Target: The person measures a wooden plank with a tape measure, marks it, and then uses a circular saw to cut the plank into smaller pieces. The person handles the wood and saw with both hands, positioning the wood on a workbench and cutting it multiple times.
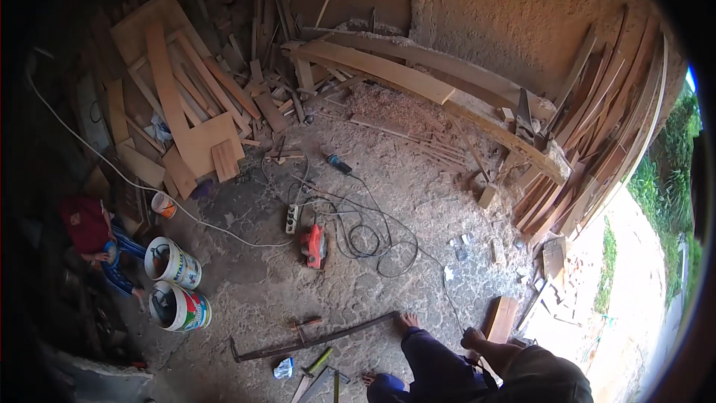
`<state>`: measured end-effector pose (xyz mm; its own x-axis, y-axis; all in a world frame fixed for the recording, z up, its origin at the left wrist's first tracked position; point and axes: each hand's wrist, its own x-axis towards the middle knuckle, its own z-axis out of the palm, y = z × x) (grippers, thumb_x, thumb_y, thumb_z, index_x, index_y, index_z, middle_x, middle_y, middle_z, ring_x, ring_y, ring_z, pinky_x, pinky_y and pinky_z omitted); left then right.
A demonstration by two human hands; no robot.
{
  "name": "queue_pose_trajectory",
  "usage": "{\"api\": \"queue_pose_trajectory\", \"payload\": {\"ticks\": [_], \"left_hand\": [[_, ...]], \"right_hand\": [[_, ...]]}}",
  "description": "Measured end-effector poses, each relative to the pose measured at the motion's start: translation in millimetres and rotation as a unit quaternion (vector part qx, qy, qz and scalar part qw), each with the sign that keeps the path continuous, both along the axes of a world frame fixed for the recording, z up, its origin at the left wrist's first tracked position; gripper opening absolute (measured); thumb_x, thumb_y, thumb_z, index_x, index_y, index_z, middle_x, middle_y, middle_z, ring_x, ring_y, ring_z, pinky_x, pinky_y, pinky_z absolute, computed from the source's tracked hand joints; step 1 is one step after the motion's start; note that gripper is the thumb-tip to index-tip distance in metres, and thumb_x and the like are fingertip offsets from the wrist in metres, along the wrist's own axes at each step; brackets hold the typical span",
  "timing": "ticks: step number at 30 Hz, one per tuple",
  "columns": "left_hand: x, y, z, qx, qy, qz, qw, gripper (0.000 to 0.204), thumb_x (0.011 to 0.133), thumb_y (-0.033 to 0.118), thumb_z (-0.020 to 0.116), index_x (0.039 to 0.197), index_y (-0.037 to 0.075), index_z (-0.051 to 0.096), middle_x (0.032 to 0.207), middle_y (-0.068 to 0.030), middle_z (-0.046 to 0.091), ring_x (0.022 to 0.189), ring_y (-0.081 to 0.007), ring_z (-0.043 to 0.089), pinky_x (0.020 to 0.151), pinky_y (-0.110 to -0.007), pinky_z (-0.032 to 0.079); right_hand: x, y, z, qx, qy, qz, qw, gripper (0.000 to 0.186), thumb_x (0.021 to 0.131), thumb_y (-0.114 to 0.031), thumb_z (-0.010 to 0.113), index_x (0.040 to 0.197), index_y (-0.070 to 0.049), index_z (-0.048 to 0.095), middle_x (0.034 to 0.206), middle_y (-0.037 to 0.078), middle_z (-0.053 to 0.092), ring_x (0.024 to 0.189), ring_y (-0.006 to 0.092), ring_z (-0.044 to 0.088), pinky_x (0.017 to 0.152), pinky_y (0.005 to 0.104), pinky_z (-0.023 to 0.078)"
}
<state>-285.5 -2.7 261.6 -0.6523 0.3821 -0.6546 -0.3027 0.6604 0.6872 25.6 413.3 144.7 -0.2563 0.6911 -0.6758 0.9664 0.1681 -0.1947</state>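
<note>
My right hand (pixel 471 338) is low in the view, right of centre. Its fingers look closed, and a thin dark cable (pixel 453 300) runs up to it; what they grip is too small to make out. My left hand does not show. My legs in blue trousers (pixel 440 362) reach forward, bare feet on the floor. Touching one foot is the end of a long dark bar (pixel 328 337), which looks like a bar clamp. A small tool with a reddish handle (pixel 306 323) lies across it. Nearby lie a green-handled tool (pixel 319 360) and a blue-and-white packet (pixel 283 368).
A red power tool (pixel 313 246), a white power strip (pixel 291 219), a blue power tool (pixel 338 163) and looped cables lie mid-floor. Buckets (pixel 179 307) and a seated person (pixel 86 224) are at left. Boards (pixel 168 89) lean behind; a long plank bench (pixel 477 116) stands at the back right.
</note>
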Motion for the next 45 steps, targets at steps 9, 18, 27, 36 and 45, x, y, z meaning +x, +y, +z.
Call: {"api": "queue_pose_trajectory", "payload": {"ticks": [9,18,27,36,45], "left_hand": [[13,189,42,0.069,0.125,-0.059,0.988,0.021,0.098,0.020,0.055,0.089,0.003,0.062,0.078,-0.0066,0.065,0.068,-0.0147,0.059,0.062,-0.032,0.047],[-12,485,93,0.165,0.093,-0.159,0.969,0.021,0.098,0.020,0.054,0.088,0.003,0.061,0.073,-0.0023,0.058,0.067,-0.0107,0.054,0.061,-0.030,0.043],[-72,755,117,0.220,0.004,-0.159,0.963,0.026,0.101,0.027,0.055,0.089,0.006,0.062,0.074,0.0006,0.061,0.066,-0.0068,0.051,0.060,-0.026,0.041],[-159,1026,65,0.307,-0.011,-0.203,0.930,0.017,0.098,0.016,0.055,0.088,0.004,0.062,0.074,-0.0034,0.064,0.066,-0.0107,0.058,0.058,-0.030,0.045],[-189,1155,44,0.199,0.041,-0.372,0.906,0.016,0.098,0.016,0.057,0.097,0.002,0.064,0.079,-0.0046,0.067,0.068,-0.0093,0.057,0.061,-0.028,0.046]], "right_hand": [[62,102,-1,-0.052,0.007,-0.077,0.996,0.034,0.086,-0.030,0.060,0.101,0.001,0.064,0.110,0.025,0.066,0.105,0.0405,0.065,0.087,0.0499,0.053],[75,302,75,-0.058,0.268,-0.264,0.925,0.028,0.091,-0.029,0.055,0.105,-0.005,0.055,0.080,0.014,0.065,0.059,0.0238,0.063,0.047,0.0392,0.049],[15,424,125,-0.085,0.424,-0.350,0.831,0.047,0.101,-0.048,0.050,0.130,-0.011,0.055,0.075,0.004,0.065,0.045,0.0045,0.041,0.037,0.0229,0.034],[-99,604,170,-0.095,0.473,-0.285,0.828,0.040,0.099,-0.034,0.055,0.128,-0.006,0.053,0.081,0.008,0.067,0.046,0.0054,0.042,0.040,0.0232,0.034],[-206,805,200,0.132,0.444,-0.054,0.885,0.039,0.101,-0.034,0.049,0.115,-0.001,0.063,0.079,0.013,0.069,0.074,0.0205,0.064,0.070,0.0374,0.048]]}}
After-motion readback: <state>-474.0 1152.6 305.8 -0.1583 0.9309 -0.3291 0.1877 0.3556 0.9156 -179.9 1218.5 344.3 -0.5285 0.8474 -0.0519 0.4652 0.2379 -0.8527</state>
